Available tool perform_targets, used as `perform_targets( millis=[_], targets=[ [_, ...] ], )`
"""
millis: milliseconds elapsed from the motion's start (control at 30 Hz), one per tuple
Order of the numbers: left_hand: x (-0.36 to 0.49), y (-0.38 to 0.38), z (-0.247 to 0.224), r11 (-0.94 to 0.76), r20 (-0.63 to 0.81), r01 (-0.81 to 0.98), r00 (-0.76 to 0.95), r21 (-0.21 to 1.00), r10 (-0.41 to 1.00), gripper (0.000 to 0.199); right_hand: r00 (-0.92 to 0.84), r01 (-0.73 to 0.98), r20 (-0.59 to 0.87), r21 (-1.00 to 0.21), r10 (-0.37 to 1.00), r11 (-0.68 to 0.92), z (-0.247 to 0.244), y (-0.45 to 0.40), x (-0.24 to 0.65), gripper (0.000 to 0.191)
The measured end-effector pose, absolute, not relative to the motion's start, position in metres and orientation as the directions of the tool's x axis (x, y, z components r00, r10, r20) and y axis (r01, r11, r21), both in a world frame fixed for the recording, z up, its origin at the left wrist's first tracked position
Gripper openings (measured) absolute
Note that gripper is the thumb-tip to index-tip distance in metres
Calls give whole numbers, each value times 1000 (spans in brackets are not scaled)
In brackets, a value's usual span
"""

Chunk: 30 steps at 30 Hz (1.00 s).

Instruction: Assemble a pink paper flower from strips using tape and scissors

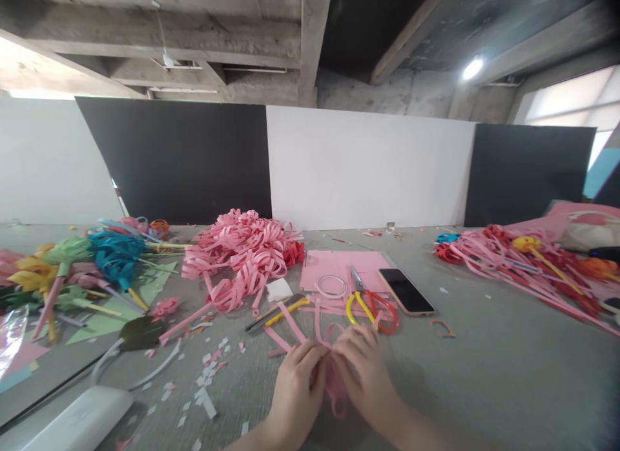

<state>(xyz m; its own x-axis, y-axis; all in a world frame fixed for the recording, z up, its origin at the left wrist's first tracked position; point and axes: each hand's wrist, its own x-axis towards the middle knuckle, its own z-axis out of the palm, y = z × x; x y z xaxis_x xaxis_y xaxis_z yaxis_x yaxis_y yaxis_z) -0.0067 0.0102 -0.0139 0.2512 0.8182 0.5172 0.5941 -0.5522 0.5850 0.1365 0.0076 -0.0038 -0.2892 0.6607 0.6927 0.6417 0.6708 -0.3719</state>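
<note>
My left hand (301, 380) and my right hand (363, 367) meet low in the middle of the view. Both have their fingers pinched on pink paper strips (338, 389), which loop below the hands and fan out above them. The exact fold between the fingertips is hidden. Just beyond my right hand lie scissors (358, 296) with one yellow and one red handle. A utility knife (278, 312) with yellow on it rests past my left hand. Behind them is a stack of pink paper sheets (343, 263) with a ring of clear tape or wire (332, 285) on it.
A smartphone (407, 291) lies right of the sheets. A heap of curled pink paper strips (242, 251) stands behind on the left, coloured paper flowers (116, 251) farther left. More strips (508, 257) lie at right. A white power bank (82, 419) and paper scraps (208, 373) are near left.
</note>
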Motion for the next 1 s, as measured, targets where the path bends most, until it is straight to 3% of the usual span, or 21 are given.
perform_targets(
  millis=[367,633,733,800,867,933,1000],
  targets=[
    [-7,11,-11,-522,457,569,269,635,848,21,-281,638,699,-375,657,672,-6,9,137,14],
    [-6,11,-2,-510,427,582,287,634,858,21,-279,560,663,-475,694,679,-6,11,137,14],
    [-10,16,18,-558,448,660,353,504,822,23,-240,507,647,-553,724,662,-6,13,139,12],
    [-19,21,40,-581,424,754,438,308,793,23,-187,479,641,-603,745,639,-7,15,140,12],
    [-36,27,63,-505,313,859,459,82,831,21,-122,455,627,-654,770,604,-7,16,141,14],
    [-59,32,83,-268,191,963,268,-25,944,22,-74,432,606,-697,792,573,-8,17,141,15],
    [-84,37,95,-89,213,996,83,20,974,25,-48,414,597,-718,801,560,-8,17,141,15]
  ],
)
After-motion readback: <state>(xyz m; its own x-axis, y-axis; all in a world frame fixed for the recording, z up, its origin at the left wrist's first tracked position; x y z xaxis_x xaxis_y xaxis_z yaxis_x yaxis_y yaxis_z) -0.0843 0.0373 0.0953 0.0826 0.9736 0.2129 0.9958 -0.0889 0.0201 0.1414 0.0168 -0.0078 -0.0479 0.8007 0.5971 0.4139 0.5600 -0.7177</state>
